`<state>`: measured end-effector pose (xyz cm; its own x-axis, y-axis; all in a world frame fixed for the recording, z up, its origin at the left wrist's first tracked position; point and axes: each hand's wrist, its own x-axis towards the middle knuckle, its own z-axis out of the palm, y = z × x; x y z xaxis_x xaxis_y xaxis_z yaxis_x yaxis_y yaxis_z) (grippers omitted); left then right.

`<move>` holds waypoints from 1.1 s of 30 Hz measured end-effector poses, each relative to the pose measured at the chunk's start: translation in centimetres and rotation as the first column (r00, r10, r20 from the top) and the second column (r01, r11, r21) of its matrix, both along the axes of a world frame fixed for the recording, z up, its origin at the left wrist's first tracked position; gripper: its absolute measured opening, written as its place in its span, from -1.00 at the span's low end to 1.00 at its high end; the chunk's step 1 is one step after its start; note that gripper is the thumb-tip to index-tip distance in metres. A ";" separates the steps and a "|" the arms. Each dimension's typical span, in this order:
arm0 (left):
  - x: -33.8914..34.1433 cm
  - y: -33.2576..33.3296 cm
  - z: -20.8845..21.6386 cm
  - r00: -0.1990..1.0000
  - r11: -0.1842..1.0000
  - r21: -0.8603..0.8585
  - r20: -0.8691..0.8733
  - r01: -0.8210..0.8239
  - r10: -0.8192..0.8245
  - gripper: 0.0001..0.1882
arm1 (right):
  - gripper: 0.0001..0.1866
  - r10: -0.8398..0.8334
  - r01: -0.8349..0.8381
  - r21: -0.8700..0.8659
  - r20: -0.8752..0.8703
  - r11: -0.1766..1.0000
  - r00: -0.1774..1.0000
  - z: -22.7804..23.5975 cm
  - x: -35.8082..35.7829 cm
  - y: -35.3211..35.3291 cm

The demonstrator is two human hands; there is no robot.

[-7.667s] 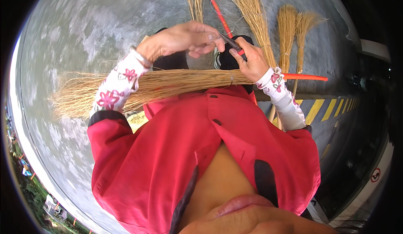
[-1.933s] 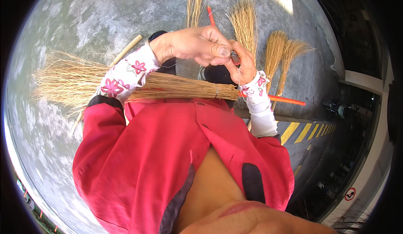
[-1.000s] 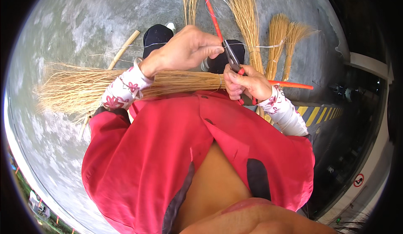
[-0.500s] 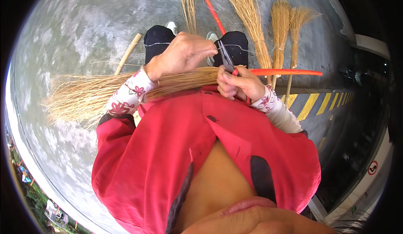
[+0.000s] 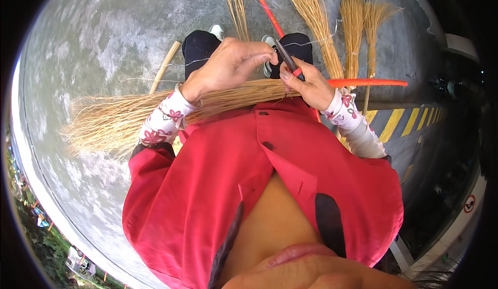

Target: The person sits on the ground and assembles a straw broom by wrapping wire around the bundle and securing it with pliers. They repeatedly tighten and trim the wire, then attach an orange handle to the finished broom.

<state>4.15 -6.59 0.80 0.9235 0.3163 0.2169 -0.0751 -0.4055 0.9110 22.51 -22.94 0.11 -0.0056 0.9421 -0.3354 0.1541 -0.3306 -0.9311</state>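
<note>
A straw broom (image 5: 124, 115) lies across my lap, its bristles spread to the left and its red handle (image 5: 373, 82) pointing right. Above the broom, my left hand (image 5: 236, 63) is closed in a pinch on a thin wire (image 5: 308, 43) that stretches to both sides over my knees. My right hand (image 5: 310, 86) grips a pair of pliers (image 5: 286, 55) with black and red on them, close to the left fingertips. The pliers' jaws are hard to make out at this angle.
Straw brooms (image 5: 311, 19) stand or lie at the far right, with two smaller brooms (image 5: 353, 29) beside one another. Ahead lie a red stick (image 5: 267, 9) and a loose straw bundle (image 5: 236, 6). A pale stick (image 5: 165, 67) is left of my knees; a yellow-striped floor edge (image 5: 394, 125) runs right.
The pliers have turned in my right hand, and their open jaws no longer show. My right hand has risen slightly; the left keeps its pinch. The wire's right end now reaches up and outward.
</note>
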 end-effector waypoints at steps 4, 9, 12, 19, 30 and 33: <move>-0.3 0.1 0.0 0.997 0.997 -0.040 0.033 0.066 -0.065 -0.88 | -0.78 0.022 -0.023 -0.004 -0.042 1.000 0.999 0.1 0.0 -0.3; -0.4 0.5 -0.2 0.988 0.990 0.105 0.116 0.089 -0.102 -0.84 | -0.82 -0.083 -0.046 -0.250 -0.482 0.967 0.872 1.3 -0.5 -0.9; -0.4 0.5 -0.3 0.983 0.980 0.192 0.161 0.054 -0.086 -0.91 | -0.82 -0.171 -0.046 -0.316 -0.624 0.948 0.762 1.9 -1.1 -1.4; -2.0 -0.2 -0.6 0.990 0.901 0.434 0.136 -0.018 -0.046 -0.89 | -0.78 -0.115 -0.131 -0.264 -0.744 0.955 0.659 2.6 -1.8 -2.2; -1.7 -2.5 -1.9 0.990 0.935 0.348 -0.136 0.074 -0.028 -0.94 | -0.71 0.268 -0.244 -0.122 0.596 0.962 0.757 -1.1 2.0 -1.1; -1.8 -1.9 -1.9 0.995 0.934 0.350 -0.093 0.066 -0.036 -0.96 | -0.71 0.288 -0.326 0.037 0.385 0.944 0.877 -1.6 2.2 -0.9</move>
<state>2.32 -8.45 -1.13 0.9560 0.1857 0.2272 -0.0339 -0.6990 0.7143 24.75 -23.83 -1.53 -0.1940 0.9412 -0.2767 0.5719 -0.1207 -0.8114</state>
